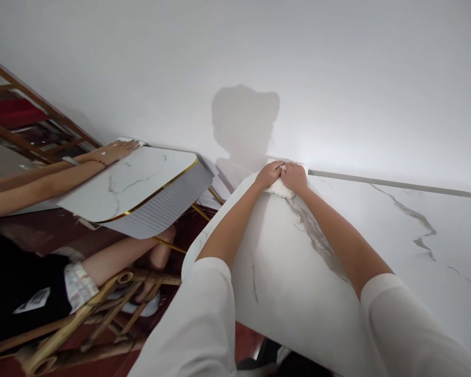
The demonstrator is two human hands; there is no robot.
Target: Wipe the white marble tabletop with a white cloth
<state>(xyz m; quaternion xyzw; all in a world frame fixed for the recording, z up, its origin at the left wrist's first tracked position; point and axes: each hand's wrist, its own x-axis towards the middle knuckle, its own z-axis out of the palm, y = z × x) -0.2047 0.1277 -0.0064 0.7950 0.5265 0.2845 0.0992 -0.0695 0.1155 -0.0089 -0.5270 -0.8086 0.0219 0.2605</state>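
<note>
Both my hands are together at the far edge of a white marble-patterned table (275, 246), close to the wall. Beneath them lies a white cloth (279, 189) with a wavy edge, bunched up and flat against the tabletop. My left hand (269, 174) has its fingers curled on the cloth's upper left part. My right hand (294, 177) grips it on the right, its fingers bent and nearly touching the left ones. Some of the cloth is hidden under my hands.
At left, a seated person's hands (120, 150) rest on a smaller marble-patterned table (141, 180) with a gold trim. That person sits on a bamboo chair (90, 309). A white wall (357, 89) rises behind both tables, and a wooden rack (27, 86) leans at far left.
</note>
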